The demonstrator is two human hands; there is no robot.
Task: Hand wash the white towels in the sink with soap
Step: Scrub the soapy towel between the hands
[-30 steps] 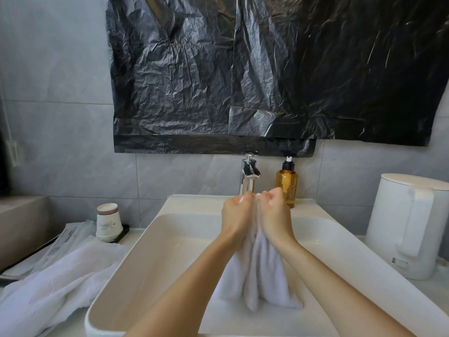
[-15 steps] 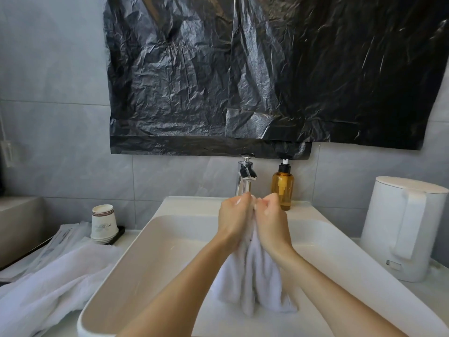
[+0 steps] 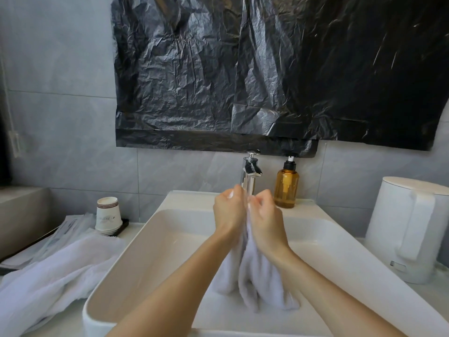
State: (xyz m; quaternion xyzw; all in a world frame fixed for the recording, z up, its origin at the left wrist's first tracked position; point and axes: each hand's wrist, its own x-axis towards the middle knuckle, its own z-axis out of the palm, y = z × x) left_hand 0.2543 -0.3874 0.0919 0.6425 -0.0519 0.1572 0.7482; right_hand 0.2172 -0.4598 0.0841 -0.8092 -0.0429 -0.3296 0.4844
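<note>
A small white towel (image 3: 257, 280) hangs bunched over the white rectangular sink (image 3: 150, 242), its lower end touching the basin floor. My left hand (image 3: 229, 210) and my right hand (image 3: 266, 217) grip its top edge side by side, knuckles up, just in front of the chrome faucet (image 3: 250, 175). An amber soap pump bottle (image 3: 286, 186) stands on the sink's back ledge, right of the faucet. A second white towel (image 3: 48, 278) lies crumpled on the counter left of the sink.
A stack of paper cups (image 3: 108, 216) stands at the back left beside flat plastic packets (image 3: 60, 234). A white lidded bin (image 3: 410, 227) stands right of the sink. Black plastic sheeting (image 3: 267, 69) covers the wall above.
Both hands stay clamped on the towel's top while shifting slightly against each other; the right knuckles have dropped a little. The towel hangs much as before.
</note>
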